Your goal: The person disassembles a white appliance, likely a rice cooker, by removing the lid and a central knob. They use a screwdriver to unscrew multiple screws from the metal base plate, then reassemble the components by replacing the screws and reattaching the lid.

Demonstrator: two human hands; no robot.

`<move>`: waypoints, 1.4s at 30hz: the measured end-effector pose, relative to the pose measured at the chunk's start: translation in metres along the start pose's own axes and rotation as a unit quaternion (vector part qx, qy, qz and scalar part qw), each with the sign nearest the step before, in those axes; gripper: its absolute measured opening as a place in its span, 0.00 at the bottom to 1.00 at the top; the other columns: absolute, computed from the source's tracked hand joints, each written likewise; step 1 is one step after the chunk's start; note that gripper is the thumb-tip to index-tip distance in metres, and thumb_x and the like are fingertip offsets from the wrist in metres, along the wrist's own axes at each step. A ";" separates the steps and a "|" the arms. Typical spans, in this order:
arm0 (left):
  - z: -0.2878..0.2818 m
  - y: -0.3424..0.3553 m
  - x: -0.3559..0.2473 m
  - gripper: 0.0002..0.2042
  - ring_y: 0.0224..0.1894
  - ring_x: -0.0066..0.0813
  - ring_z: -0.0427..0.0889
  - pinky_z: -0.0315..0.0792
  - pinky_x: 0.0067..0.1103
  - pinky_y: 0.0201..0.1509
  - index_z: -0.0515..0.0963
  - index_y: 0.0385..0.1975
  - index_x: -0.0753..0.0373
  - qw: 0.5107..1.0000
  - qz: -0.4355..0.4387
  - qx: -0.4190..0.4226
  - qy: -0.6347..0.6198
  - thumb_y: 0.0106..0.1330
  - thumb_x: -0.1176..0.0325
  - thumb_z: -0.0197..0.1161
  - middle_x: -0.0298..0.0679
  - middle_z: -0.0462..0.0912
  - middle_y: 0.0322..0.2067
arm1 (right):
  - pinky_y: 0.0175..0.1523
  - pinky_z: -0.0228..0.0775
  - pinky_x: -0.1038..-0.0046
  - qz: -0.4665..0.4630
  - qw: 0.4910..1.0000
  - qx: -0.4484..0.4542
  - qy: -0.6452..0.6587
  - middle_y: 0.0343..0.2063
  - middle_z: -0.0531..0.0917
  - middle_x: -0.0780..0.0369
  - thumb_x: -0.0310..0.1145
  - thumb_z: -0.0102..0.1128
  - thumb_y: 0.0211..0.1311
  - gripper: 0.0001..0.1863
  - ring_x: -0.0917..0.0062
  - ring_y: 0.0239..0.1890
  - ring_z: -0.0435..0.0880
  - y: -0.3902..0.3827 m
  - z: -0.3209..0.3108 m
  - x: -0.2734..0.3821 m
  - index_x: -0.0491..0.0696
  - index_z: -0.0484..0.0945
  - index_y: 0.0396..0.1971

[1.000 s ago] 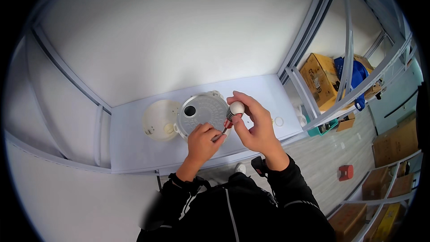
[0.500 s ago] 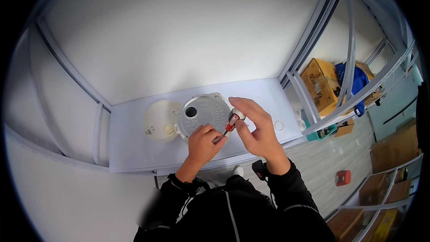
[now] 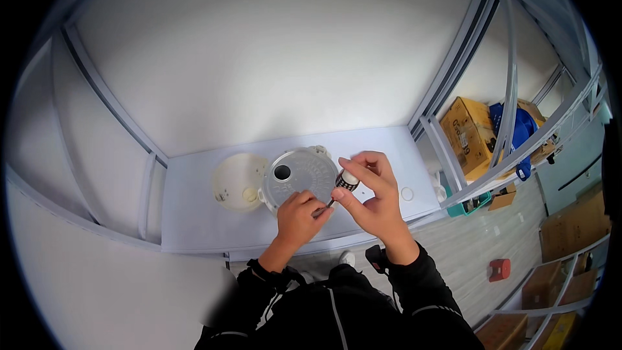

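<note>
1. White table (image 3: pixel 194 220) spans mid-frame, carrying a grey round disc (image 3: pixel 299 178) at centre.
2. Left hand (image 3: pixel 299 217) clamps the disc's near edge.
3. Right hand (image 3: pixel 369 198) pinches a small screwdriver (image 3: pixel 343 185) beside the disc.

Open white table (image 3: pixel 194 220) lies at the lower left of centre, and more bare surface runs right toward the small white ring (image 3: pixel 407 193); mid-frame is crowded by the grey round plate (image 3: pixel 301 178), the cream disc (image 3: pixel 240 181) and both hands
</note>
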State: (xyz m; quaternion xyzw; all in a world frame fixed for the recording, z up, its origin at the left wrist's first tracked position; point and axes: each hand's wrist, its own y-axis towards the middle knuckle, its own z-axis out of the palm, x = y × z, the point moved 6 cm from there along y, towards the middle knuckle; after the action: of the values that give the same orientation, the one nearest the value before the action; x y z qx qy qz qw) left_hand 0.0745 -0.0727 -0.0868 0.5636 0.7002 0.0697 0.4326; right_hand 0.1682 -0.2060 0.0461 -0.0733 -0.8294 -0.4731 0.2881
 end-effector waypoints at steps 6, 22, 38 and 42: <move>0.002 -0.001 0.002 0.09 0.29 0.33 0.80 0.75 0.29 0.31 0.86 0.22 0.53 1.000 0.001 -0.004 -0.003 0.53 0.61 0.81 0.27 0.78 0.27 | 0.51 0.77 0.69 0.030 0.998 -0.015 0.051 0.45 0.85 0.54 0.24 0.72 0.60 0.24 0.68 0.44 0.86 -0.004 0.000 -0.005 0.42 0.82 0.58; 0.000 0.001 -0.002 0.07 0.30 0.33 0.81 0.76 0.29 0.33 0.89 0.28 0.53 1.000 0.012 -0.024 0.012 0.53 0.62 0.80 0.27 0.81 0.30 | 0.50 0.77 0.70 0.042 0.991 0.032 0.126 0.54 0.82 0.53 0.20 0.74 0.56 0.31 0.71 0.45 0.83 -0.001 0.007 -0.008 0.44 0.80 0.63; 0.001 0.003 0.005 0.08 0.33 0.34 0.84 0.78 0.29 0.35 0.90 0.29 0.54 1.000 -0.003 0.012 -0.008 0.52 0.63 0.81 0.29 0.83 0.30 | 0.51 0.76 0.70 0.014 0.992 -0.013 0.125 0.45 0.84 0.56 0.24 0.68 0.64 0.26 0.69 0.44 0.84 -0.001 0.010 -0.033 0.42 0.79 0.63; 0.001 0.001 0.003 0.07 0.33 0.33 0.83 0.78 0.28 0.34 0.90 0.28 0.53 1.000 -0.005 0.022 -0.004 0.52 0.63 0.81 0.27 0.83 0.30 | 0.51 0.75 0.70 -0.002 0.998 -0.001 0.067 0.48 0.82 0.59 0.24 0.72 0.61 0.29 0.72 0.44 0.83 -0.006 0.008 -0.030 0.44 0.80 0.64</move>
State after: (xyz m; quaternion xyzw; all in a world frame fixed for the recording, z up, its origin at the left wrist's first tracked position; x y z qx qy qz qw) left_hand 0.0759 -0.0703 -0.0876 0.5695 0.7028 0.0500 0.4234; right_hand 0.1876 -0.1982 0.0224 -0.0403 -0.8082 -0.4780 0.3417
